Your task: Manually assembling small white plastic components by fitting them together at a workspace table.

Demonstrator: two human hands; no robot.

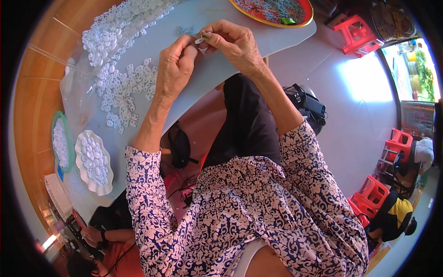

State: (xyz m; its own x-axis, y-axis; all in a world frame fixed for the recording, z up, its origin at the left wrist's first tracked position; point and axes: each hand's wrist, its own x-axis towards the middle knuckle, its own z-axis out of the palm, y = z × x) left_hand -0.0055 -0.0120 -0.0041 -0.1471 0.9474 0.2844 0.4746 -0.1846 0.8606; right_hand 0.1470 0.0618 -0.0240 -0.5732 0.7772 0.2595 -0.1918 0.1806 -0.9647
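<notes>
Both my hands meet above the table's edge, fingertips nearly touching. In the thumb and finger of my right hand [236, 47] is a small white plastic piece [199, 41], its far end close to the left fingertips. My left hand [175, 64] is closed, thumb against the curled fingers; what lies inside its pinch is hidden. A bit of white also shows just below the fingertips. Just beyond my hands lies a small heap of grey metal screws [185, 31]. Loose white plastic pieces [122, 87] are spread on the table left of my left hand.
A larger pile of white pieces [104, 39] lies on clear plastic at far left. A wavy-edged white dish [105, 188] and a green basket [58, 116] hold more. A red tray [308, 10] holds screws. Red stools [357, 34] stand right; other people sit nearby.
</notes>
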